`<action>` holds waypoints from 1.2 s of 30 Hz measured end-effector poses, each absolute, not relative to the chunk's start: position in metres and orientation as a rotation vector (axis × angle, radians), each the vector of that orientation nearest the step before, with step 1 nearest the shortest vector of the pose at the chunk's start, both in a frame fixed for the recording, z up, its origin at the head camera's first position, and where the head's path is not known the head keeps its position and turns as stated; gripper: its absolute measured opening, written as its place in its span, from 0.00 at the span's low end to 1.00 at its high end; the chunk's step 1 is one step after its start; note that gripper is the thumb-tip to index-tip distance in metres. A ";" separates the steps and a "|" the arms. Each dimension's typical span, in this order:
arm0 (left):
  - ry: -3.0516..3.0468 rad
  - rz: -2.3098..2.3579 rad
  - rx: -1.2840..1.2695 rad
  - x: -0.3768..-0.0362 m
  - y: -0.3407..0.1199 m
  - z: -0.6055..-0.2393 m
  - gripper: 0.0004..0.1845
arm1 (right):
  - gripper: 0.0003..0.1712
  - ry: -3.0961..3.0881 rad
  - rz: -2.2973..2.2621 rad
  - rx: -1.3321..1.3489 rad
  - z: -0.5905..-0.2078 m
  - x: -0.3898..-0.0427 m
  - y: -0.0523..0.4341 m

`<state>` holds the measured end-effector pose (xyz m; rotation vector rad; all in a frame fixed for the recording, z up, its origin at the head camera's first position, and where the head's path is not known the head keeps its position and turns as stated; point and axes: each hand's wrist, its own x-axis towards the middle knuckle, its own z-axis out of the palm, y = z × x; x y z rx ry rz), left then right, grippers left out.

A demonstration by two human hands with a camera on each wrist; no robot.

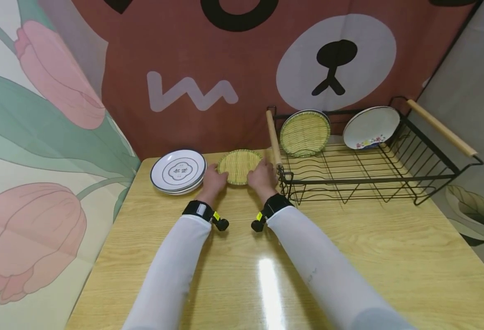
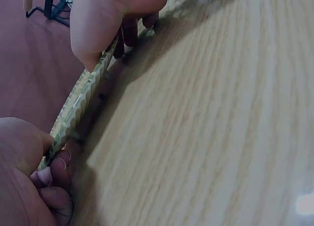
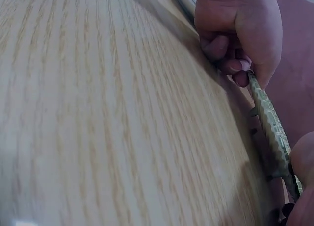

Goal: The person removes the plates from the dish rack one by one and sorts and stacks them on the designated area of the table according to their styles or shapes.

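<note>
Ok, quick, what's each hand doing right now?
Left hand: grips the woven tray by its left rim.
Right hand: grips the same tray's right rim.

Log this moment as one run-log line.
left hand: grips woven tray rim | right hand: grips opposite rim | tray: rim lifted off table | beside: plates, rack

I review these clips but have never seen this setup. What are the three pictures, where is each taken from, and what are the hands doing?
No machine: a person wears a head camera and one on each wrist. In the head view, the left hand and right hand grip the rim of a woven tray on a wooden table. Beside it lie stacked plates and a wire dish rack holding another woven tray and a floral plate. The wrist views show the gripped rim from close up.
</note>
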<state>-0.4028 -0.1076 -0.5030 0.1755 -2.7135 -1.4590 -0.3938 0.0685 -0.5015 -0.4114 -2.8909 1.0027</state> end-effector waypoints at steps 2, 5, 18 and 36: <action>-2.732 -1.451 0.178 -0.402 -0.108 -0.503 0.32 | 0.47 -2.909 0.989 -0.420 -0.502 -0.394 0.069; -2.754 -1.420 0.166 -0.403 -0.108 -0.503 0.31 | 0.46 -2.914 0.976 -0.427 -0.501 -0.394 0.068; -2.805 -1.321 0.129 -0.404 -0.107 -0.502 0.31 | 0.43 -2.920 0.923 -0.432 -0.499 -0.393 0.070; -2.796 -1.431 0.185 -0.399 -0.108 -0.497 0.39 | 0.50 -2.847 1.074 -0.397 -0.504 -0.393 0.073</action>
